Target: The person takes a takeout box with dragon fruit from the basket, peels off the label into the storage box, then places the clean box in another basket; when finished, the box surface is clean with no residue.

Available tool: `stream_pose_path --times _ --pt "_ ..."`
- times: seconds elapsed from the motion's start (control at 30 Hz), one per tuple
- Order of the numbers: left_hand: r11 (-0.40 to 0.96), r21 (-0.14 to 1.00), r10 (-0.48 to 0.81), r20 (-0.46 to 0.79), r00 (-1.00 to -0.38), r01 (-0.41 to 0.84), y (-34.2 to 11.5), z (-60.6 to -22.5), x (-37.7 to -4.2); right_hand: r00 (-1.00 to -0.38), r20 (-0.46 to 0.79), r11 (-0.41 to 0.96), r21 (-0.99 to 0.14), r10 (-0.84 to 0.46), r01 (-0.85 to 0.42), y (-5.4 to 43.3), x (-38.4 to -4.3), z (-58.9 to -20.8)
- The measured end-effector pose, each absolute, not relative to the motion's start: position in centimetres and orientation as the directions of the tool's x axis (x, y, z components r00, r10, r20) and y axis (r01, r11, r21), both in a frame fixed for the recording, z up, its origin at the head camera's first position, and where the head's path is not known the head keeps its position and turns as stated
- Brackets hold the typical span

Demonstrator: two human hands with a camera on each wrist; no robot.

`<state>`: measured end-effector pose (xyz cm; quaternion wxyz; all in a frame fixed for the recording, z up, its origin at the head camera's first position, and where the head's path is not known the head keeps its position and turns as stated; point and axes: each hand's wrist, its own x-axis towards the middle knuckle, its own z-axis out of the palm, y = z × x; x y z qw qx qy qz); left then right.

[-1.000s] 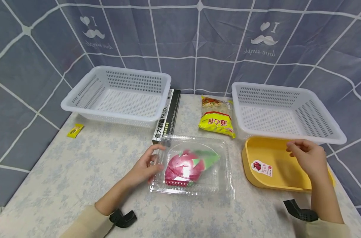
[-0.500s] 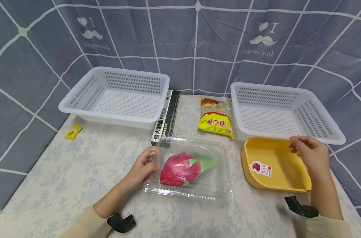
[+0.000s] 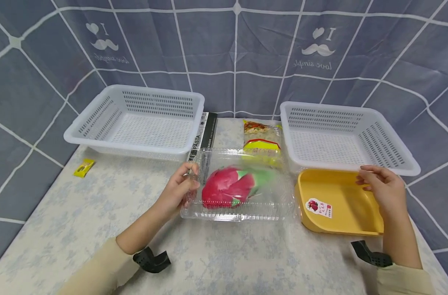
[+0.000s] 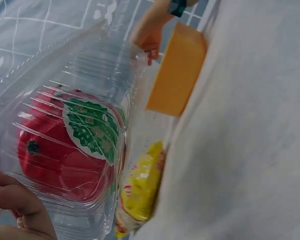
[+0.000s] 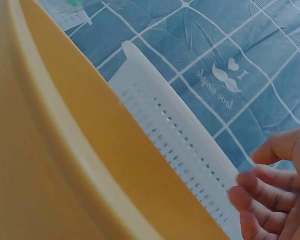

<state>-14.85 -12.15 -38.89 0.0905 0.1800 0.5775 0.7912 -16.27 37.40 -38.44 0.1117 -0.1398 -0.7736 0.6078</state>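
Note:
My left hand (image 3: pixel 178 187) grips the left edge of a clear plastic clamshell box (image 3: pixel 238 214), held raised and tilted over the table. Inside it lies a pink dragon fruit (image 3: pixel 227 186) with green tips. From the left wrist, a round green label (image 4: pixel 92 127) shows by the fruit, and the fingers (image 4: pixel 20 200) bend at the box's edge. On the right, my right hand (image 3: pixel 387 194) hovers over the yellow bin (image 3: pixel 351 205), fingers loosely bent and holding nothing. The right wrist view also shows these fingers (image 5: pixel 267 195) free of any object, beside the bin's rim.
White slotted baskets stand at the back left (image 3: pixel 199 119) and back right (image 3: pixel 404 162). Between them lie a black-and-white pasta box (image 3: pixel 209 131) and a yellow pasta bag (image 3: pixel 260 131), partly behind the clamshell. A small yellow packet (image 3: pixel 84 168) lies at the left.
My left hand has lifted and tilted the clamshell box up and away from me; it now overlaps the pasta bag. The right hand stays over the yellow bin. The head view has shifted slightly.

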Motion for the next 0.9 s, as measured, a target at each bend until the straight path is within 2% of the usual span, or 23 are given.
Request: stream_pose_path --times 0.17,0.33,0.53,0.7,0.9 --pt "-0.323 0.94 0.28 0.21 -0.937 0.114 -11.2 -36.6 -16.5 -0.925 -0.018 0.01 -1.0 0.378 0.024 36.1 -15.8 -37.3" --pt "-0.304 0.941 0.222 0.22 -0.95 0.147 -10.0 -35.1 -18.3 -0.897 -0.063 -0.08 -0.996 0.437 0.031 36.6 -16.1 -37.7" --pt "-0.338 0.922 0.195 0.262 -0.945 0.186 -8.3 -34.0 -20.2 -0.853 -0.081 -0.061 -0.996 0.515 0.058 40.0 -18.1 -41.4" --pt "-0.348 0.913 0.19 0.289 -0.938 0.211 -7.2 -33.7 -21.4 -0.862 -0.074 -0.115 -0.993 0.502 0.019 42.8 -19.7 -44.7" --pt "-0.371 0.901 0.207 0.315 -0.926 0.223 -5.9 -33.6 -22.3 -0.853 -0.059 -0.129 -0.992 0.519 -0.01 43.0 -20.0 -45.4"
